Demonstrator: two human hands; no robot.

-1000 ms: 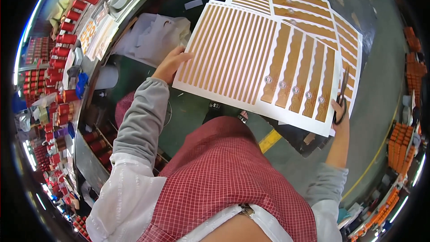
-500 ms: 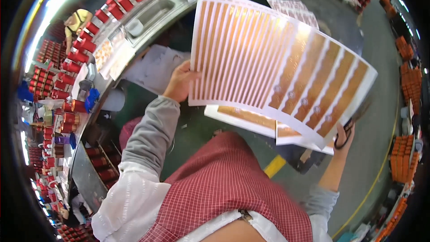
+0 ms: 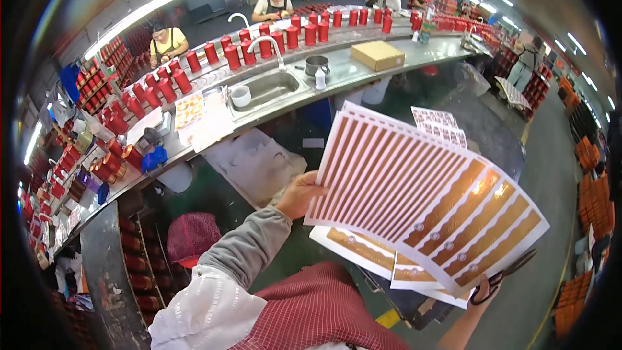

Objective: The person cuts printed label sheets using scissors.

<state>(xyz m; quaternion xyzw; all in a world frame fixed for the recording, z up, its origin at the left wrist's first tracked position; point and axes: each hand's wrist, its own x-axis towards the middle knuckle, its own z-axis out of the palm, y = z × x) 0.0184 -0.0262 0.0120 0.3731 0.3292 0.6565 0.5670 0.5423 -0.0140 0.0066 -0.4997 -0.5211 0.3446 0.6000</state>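
**Holding up a gold-printed label sheet [image 3: 424, 204], with scissors [image 3: 520, 263] at its right edge**

Just beyond a red checked apron [image 3: 311, 304], pinches the sheet's left edge with the left hand [image 3: 299, 196], closed with thumb on top and fingers tucked beneath. Carries the dark scissors in the right hand [image 3: 487, 291], with fingers curled about the handle loops, close by the sheet's lower right edge. Points the blades outward, away from the apron. Cannot tell for sure, in so small and partly covered a view, the right fingers' grip on the paper itself.

Bows the sheet in midair, with narrow gold stripes toward the left and broad, wavy-edged gold bands toward the right. Seems to be at the step of handling the sheet whole, with no cut visible in its bands. Calls next, by that reading, for even support from both sides against creasing, and for clear room between blades and paper.

Underneath, shows more gold-printed sheets [image 3: 359, 251] over a dark table [image 3: 502, 149], and farther along it a sheet of small repeated prints [image 3: 439, 124]. To the left, reveals a white sack [image 3: 256, 162].

Beyond, takes in a steel counter [image 3: 433, 54] with a sink [image 3: 272, 87], red canisters [image 3: 232, 57] and a cardboard box [image 3: 378, 56]; behind that, two co-workers [image 3: 172, 42].
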